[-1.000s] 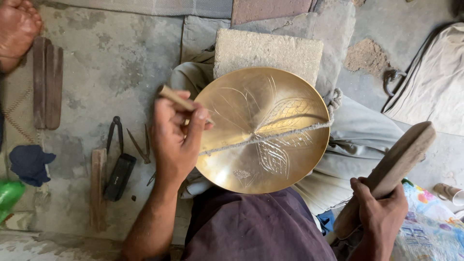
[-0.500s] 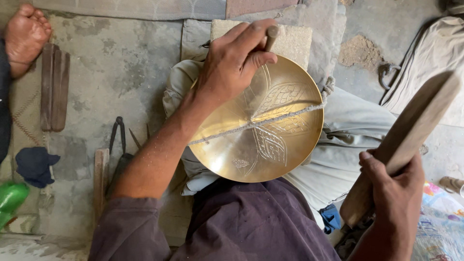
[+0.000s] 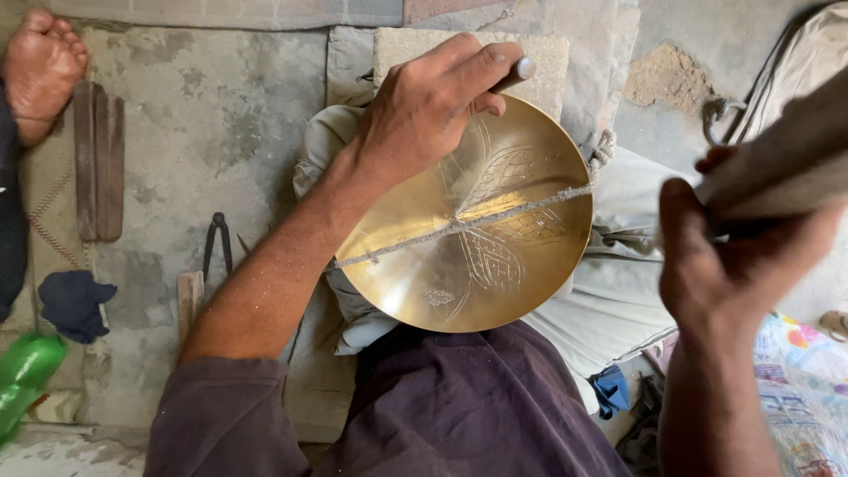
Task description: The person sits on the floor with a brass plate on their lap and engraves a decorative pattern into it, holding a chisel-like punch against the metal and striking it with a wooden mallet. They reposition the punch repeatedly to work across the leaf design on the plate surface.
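A round brass plate [image 3: 495, 274] with engraved leaf patterns rests on my lap, with a rough cord [image 3: 397, 246] stretched across its middle. My left hand [image 3: 424, 106] reaches over the plate's far rim and grips a small chisel [image 3: 519, 72] whose metal tip points at the upper edge. My right hand [image 3: 715, 265] is raised at the right, shut on a thick wooden mallet [image 3: 786, 168] held above the plate's right side.
A stone block [image 3: 565, 62] lies behind the plate. On the concrete floor to the left lie wooden sticks [image 3: 97, 159], black pliers [image 3: 216, 243], a dark cloth [image 3: 75, 300] and a green bottle [image 3: 22, 375]. Another person's bare foot [image 3: 40, 71] rests at the top left.
My left hand moved with the chisel from the plate's left edge to its far rim. My right hand lifted the mallet from low at the right to high beside the plate.
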Motion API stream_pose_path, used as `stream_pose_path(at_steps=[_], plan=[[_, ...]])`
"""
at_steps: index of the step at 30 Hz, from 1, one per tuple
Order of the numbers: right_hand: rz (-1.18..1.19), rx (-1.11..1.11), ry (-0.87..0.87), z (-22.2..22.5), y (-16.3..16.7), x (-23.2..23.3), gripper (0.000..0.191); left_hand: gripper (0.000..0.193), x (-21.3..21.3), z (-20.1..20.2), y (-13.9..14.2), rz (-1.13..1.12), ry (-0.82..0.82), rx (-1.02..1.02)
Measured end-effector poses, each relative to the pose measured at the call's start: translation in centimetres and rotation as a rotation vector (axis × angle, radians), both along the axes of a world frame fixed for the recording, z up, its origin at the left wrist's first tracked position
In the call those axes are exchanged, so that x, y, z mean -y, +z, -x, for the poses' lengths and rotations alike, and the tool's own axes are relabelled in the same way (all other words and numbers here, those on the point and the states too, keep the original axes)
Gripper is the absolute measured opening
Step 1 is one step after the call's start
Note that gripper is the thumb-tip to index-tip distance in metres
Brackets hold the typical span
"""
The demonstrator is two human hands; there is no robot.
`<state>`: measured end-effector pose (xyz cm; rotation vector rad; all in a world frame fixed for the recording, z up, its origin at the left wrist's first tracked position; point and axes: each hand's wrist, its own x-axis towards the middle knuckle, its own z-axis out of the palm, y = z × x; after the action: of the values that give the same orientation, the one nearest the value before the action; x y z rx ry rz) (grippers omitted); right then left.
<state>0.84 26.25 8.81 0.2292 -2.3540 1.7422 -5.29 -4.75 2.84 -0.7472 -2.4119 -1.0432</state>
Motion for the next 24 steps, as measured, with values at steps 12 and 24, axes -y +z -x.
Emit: stream_pose_path(at_steps=[12,24], plan=[[-0.811,-0.253,0.038,3.5,-1.9,0.1,0.046,0.038,-0.4,0.3,1.6,0.111,-0.034,0.018],[-0.219,0.068,0.043,3.5,-2.8,0.5,0.049,0.04,-0.1,0.5,-0.1,0.093,-0.015,0.039]])
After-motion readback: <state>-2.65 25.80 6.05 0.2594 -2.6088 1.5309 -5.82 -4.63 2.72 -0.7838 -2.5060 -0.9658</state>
